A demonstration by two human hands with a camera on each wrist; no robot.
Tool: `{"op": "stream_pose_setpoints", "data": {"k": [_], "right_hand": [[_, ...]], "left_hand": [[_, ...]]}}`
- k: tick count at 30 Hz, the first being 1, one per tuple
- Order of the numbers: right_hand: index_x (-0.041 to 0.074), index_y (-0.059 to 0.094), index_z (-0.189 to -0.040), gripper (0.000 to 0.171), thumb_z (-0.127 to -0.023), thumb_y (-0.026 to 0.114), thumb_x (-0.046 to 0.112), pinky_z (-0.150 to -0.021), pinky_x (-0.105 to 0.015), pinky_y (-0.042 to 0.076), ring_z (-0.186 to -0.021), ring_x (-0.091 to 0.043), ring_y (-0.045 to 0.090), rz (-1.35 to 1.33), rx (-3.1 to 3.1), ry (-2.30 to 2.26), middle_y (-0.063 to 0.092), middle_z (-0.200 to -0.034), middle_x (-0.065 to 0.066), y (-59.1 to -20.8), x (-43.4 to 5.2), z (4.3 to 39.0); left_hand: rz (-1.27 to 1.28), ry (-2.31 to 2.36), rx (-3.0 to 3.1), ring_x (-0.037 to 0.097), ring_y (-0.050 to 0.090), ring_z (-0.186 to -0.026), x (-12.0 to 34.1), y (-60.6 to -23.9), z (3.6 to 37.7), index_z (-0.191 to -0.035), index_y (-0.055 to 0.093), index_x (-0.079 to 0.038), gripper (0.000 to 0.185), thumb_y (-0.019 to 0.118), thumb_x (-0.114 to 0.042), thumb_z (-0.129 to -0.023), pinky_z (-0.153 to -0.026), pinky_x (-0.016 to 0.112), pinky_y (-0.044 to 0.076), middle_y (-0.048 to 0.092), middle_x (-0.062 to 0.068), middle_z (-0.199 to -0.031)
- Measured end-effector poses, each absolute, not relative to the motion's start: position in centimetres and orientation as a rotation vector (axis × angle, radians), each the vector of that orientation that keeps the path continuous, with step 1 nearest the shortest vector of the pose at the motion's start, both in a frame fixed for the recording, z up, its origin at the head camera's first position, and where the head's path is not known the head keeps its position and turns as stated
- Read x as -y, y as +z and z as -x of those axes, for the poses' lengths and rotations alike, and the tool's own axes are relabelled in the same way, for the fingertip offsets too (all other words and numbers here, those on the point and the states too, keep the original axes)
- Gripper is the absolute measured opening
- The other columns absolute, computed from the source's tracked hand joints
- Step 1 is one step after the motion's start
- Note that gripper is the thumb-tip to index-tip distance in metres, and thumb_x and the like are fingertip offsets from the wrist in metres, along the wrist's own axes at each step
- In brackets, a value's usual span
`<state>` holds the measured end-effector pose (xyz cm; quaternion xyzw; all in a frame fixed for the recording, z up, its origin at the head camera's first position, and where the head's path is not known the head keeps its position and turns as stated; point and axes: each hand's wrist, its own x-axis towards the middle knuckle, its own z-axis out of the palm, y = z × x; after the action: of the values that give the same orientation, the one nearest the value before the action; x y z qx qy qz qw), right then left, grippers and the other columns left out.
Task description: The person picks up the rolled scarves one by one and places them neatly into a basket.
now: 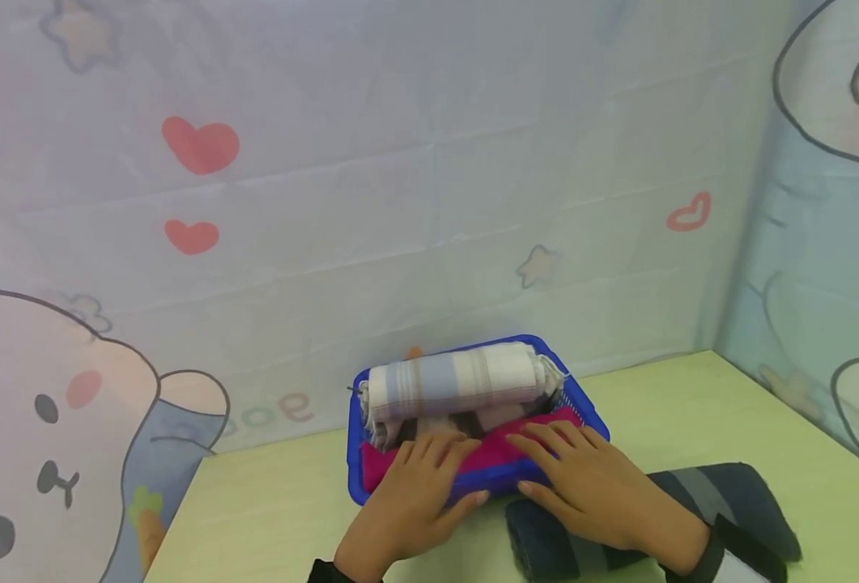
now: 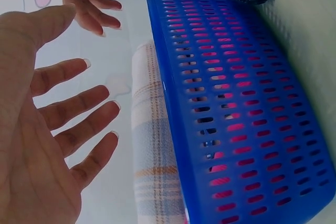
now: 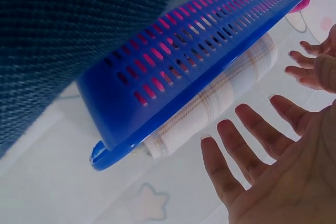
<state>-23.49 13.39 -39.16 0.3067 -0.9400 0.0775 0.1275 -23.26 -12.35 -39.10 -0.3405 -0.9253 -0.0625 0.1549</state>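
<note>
Magenta towel: lay along near side of blue basket, on pale green table.
Left hand: fingers straight, spread, pressed on towel.
Right hand: likewise flat, fingers apart.
Striped roll: topped basket.
Dark rolled towel: beneath right wrist.

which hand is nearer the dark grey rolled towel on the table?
Right. The right hand lies over the dark grey rolled towel, fingers reaching onto the pink cloth in the blue basket. The left hand is further left, at the basket's front.
</note>
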Motion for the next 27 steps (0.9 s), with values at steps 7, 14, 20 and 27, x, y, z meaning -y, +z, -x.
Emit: {"op": "stream_pose_setpoints", "data": {"k": [7,14,20,27], "right_hand": [[0.023,0.049,-0.146,0.060,-0.101,0.036,0.060,-0.105,-0.057,0.044,-0.133,-0.029,0.050,-0.877,2.700,0.208,0.056,-0.142,-0.001,-39.6,-14.2,22.9],[0.024,0.047,-0.147,0.060,-0.102,0.033,0.061,-0.104,-0.057,0.045,-0.132,-0.028,0.050,-0.903,2.724,0.200,0.056,-0.143,-0.002,-39.9,-14.5,22.6],[0.023,0.048,-0.147,0.056,-0.102,0.038,0.056,-0.103,-0.058,0.046,-0.130,-0.029,0.052,-0.904,2.704,0.181,0.056,-0.142,-0.002,-40.1,-15.1,22.2],[0.023,0.049,-0.146,0.051,-0.103,0.044,0.051,-0.099,-0.054,0.049,-0.128,-0.026,0.053,-0.915,2.635,0.133,0.056,-0.141,-0.001,-40.6,-15.7,21.8]], "left_hand": [[0.991,-0.171,2.659,0.023,0.048,-0.132,12.0,-39.5,22.8,-0.147,0.044,-0.021,0.057,0.038,-0.056,-0.102,-0.109,0.050,0.043,0.049,0.000,-0.144],[1.022,-0.148,2.628,0.020,0.050,-0.130,11.5,-39.7,22.5,-0.145,0.045,-0.021,0.055,0.040,-0.055,-0.102,-0.108,0.048,0.046,0.051,0.000,-0.142],[1.045,-0.124,2.662,0.018,0.049,-0.133,11.2,-39.9,22.3,-0.147,0.043,-0.022,0.057,0.038,-0.056,-0.102,-0.105,0.047,0.049,0.051,-0.001,-0.143],[1.089,-0.140,2.724,0.018,0.051,-0.131,10.4,-40.2,22.0,-0.146,0.045,-0.022,0.058,0.034,-0.059,-0.102,-0.102,0.047,0.051,0.053,-0.001,-0.142]]}}
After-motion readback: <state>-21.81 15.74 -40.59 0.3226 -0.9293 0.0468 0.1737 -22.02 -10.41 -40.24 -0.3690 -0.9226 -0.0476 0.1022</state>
